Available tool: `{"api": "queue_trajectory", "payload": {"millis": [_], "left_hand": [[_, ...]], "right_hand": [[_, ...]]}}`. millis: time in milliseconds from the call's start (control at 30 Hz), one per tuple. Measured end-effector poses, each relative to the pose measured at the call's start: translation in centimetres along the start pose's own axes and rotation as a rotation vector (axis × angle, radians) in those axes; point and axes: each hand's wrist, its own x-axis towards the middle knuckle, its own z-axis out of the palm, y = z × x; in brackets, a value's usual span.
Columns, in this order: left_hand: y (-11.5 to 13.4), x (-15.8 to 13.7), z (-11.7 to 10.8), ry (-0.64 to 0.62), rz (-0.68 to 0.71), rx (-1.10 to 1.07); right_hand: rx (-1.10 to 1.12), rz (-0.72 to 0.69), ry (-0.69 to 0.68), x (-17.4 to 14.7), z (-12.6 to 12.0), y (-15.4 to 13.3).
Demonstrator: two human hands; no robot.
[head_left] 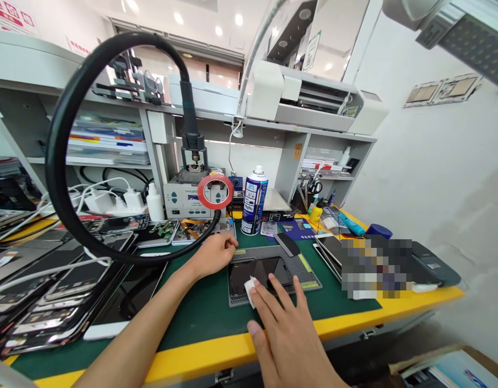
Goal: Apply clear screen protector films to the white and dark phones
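Note:
A black smartphone [260, 273] lies face up on a grey perforated mat [273, 253], its dark screen reflecting light. My right hand [283, 328] reaches over the phone's near edge, fingers spread, with a small white wipe [251, 291] under the index fingertip against the screen. At the mat's far left corner is my left hand [215, 253], its fingers curled inward; the palm side is hidden, so I cannot see whether anything is in it. A dark flat, rounded bar-shaped piece [287, 244] rests across the mat's far edge.
A blue spray can [254, 200] stands behind the mat. A black flexible hose [55, 161] loops above my left arm from a bench machine [184, 196], which carries red tape [215, 192]. Stacked phone screens [50, 302] fill the left; more devices [329, 250] lie right.

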Motion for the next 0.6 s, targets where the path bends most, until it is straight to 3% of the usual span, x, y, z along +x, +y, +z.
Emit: {"api": "queue_trajectory", "payload": {"millis": [300,600], "left_hand": [[0.2,0.0,-0.3,-0.032,-0.035,-0.012],[0.6,-0.1,-0.4,-0.043,-0.031,-0.007]], "right_hand": [[-0.267,0.054,0.183,-1.7,0.8,5.2],[-0.281,0.108,0.195,-1.3,0.6,5.7]]}}
